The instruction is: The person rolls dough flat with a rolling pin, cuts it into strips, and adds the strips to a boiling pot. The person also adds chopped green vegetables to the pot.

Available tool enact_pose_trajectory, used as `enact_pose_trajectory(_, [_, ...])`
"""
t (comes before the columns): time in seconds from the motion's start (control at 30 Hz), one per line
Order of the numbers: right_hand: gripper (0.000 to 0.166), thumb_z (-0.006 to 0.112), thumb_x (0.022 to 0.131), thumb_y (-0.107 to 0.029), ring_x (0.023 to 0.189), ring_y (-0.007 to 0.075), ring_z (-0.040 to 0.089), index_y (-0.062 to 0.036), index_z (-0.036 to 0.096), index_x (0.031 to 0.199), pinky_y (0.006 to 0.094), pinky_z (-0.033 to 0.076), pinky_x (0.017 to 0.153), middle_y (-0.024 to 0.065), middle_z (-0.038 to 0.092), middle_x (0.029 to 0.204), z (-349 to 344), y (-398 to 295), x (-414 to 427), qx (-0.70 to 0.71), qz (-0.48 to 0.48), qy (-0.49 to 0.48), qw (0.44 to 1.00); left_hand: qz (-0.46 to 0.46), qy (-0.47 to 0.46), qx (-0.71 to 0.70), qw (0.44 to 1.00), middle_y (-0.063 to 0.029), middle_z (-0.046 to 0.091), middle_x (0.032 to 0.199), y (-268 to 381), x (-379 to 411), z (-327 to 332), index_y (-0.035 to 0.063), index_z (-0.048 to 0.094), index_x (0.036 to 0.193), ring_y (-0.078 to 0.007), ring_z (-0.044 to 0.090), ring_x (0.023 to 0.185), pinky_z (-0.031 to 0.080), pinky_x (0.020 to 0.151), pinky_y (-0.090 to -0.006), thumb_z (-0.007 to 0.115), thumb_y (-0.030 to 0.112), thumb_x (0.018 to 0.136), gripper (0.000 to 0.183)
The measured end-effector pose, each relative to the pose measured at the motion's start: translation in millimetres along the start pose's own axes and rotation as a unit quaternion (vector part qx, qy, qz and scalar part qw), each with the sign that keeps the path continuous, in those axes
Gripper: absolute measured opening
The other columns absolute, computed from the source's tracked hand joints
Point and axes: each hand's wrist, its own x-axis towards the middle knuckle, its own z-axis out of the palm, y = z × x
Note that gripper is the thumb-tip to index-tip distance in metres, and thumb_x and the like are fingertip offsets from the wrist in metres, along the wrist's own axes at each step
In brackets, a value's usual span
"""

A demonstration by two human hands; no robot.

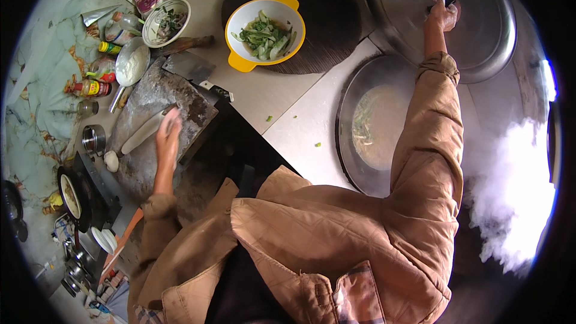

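My right hand [443,12] grips the dark knob of a large metal lid [488,22], held at the upper right beside and partly over a big wok [348,144]. Inside the wok lies cloudy liquid [382,121] with some green and pale pieces, and steam rises around it. My left hand [169,126] is blurred, over the floury cutting board [148,76]; a long roll of dough [141,135] lies on the board just beside its fingers. Whether the hand touches the dough or holds anything is unclear. A small dough ball [111,161] sits at the board's lower left.
A yellow-handled bowl of greens [266,38] stands on a round dark board [333,22]. A cleaver [189,67], a pan of flour [132,63], a bowl of food [165,22] and sauce bottles [92,87] surround the cutting board. Thick steam [513,198] drifts at right.
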Motion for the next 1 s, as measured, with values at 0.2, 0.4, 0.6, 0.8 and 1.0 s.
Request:
enact_pose_trajectory(0.2, [0.051, 0.074, 0.081, -0.033, 0.072, 0.0134, 0.065, 0.0023, 0.061, 0.115, 0.0256, 0.049, 0.072, 0.0041, 0.074, 0.082, 38, 37, 21, 0.124, 0.000, -0.080, 0.989, -0.087, -0.178, -0.109, 0.974, -0.0203, 0.045, 0.142, 51, 77, 118, -0.0079, 0.036, 0.141, -0.0297, 0.043, 0.133, 0.039, 0.108, -0.0422, 0.060, 0.037, 0.095, 0.069])
enact_pose_trajectory(0.4, [0.052, 0.077, 0.079, -0.040, 0.072, 0.0139, 0.068, -0.0006, 0.064, 0.111, 0.0275, 0.051, 0.075, 0.0062, 0.074, 0.085, 24, 29, 42, -0.099, -0.092, -0.170, 0.976, -0.165, -0.291, -0.182, 0.925, -0.0200, 0.060, 0.122, 56, 154, 178, -0.0087, 0.048, 0.129, -0.0336, 0.061, 0.109, 0.051, 0.095, -0.0413, 0.064, 0.028, 0.091, 0.055])
enact_pose_trajectory(0.6, [0.055, 0.074, 0.082, -0.039, 0.070, 0.0102, 0.064, 0.0017, 0.063, 0.118, 0.0242, 0.052, 0.063, 0.0051, 0.071, 0.089, -36, 13, 34, -0.067, -0.091, -0.196, 0.974, -0.212, -0.276, -0.163, 0.923, -0.0270, 0.062, 0.111, 58, 157, 203, -0.0147, 0.049, 0.119, -0.0395, 0.068, 0.090, 0.061, 0.075, -0.0437, 0.051, 0.004, 0.088, 0.037])
enact_pose_trajectory(0.8, [0.024, 0.065, 0.090, -0.020, 0.060, 0.0098, 0.057, -0.0048, 0.060, 0.108, 0.0244, 0.046, 0.049, 0.0050, 0.064, 0.079, -111, 24, 17, 0.100, -0.064, -0.196, 0.973, -0.166, -0.333, -0.150, 0.916, -0.0257, 0.063, 0.110, 75, 113, 227, -0.0167, 0.045, 0.122, -0.0375, 0.068, 0.091, 0.062, 0.072, -0.0459, 0.049, 0.004, 0.085, 0.043])
enact_pose_trajectory(1.0, [0.037, 0.065, 0.091, -0.025, 0.080, 0.0106, 0.062, -0.0018, 0.059, 0.120, 0.0232, 0.049, 0.063, 0.0072, 0.071, 0.106, -246, 32, -28, 0.055, -0.020, -0.184, 0.981, -0.092, -0.448, -0.086, 0.885, -0.0247, 0.066, 0.096, 84, 58, 322, -0.0182, 0.049, 0.116, -0.0311, 0.070, 0.072, 0.062, 0.059, -0.0387, 0.048, 0.004, 0.084, 0.039])
